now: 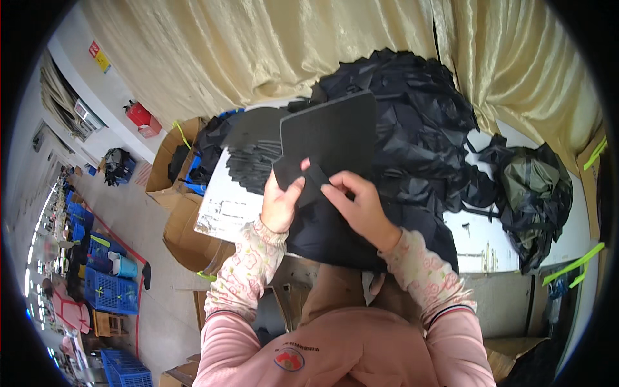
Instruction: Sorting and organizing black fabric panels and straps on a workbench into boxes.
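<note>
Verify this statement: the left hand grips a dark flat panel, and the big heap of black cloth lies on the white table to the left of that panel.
The side is wrong: in the head view, the big heap of black cloth lies on the white table to the right of the dark flat panel gripped by the left hand.

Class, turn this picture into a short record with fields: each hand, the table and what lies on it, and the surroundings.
Left hand: gripping a dark panel with rounded corners
Right hand: pinching a dark strip near the panel's lower edge
Table: white
Table, left: overlapping dark pieces
Table, beyond the hands: heaped black fabric
Behind: gold curtain
</note>
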A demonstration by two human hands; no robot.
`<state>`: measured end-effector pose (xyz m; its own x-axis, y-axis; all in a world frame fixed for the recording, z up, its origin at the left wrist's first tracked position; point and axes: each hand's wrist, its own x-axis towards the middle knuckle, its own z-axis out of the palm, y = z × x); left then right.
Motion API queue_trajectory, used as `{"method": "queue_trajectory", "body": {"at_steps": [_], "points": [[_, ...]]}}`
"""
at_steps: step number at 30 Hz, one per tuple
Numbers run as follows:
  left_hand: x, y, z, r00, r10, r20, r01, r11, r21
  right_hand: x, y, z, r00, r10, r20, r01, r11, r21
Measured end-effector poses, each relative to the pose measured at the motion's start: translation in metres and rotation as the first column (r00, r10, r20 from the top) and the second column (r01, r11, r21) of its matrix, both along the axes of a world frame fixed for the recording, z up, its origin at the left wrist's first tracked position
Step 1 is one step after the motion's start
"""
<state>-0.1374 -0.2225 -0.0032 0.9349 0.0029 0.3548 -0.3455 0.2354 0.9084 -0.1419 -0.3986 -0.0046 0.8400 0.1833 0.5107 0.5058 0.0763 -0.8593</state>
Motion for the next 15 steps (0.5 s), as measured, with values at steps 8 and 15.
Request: {"method": "queue_trajectory", "body": {"at_steps": [8, 15], "points": [[0.007, 0.006, 0.008, 0.997, 0.056, 0.052, -0.053, 0.996, -0.065, 0.022, -0.031, 0.041, 0.994, 0.101, -0.035, -0.102, 0.994, -0.033], [0.001, 0.008, 0.002, 0.993, 0.098, 0.065, -0.093, 0.992, -0.087, 0.014, -0.037, 0.056, 0.920, 0.234, -0.315, -0.261, 0.964, -0.045]]}}
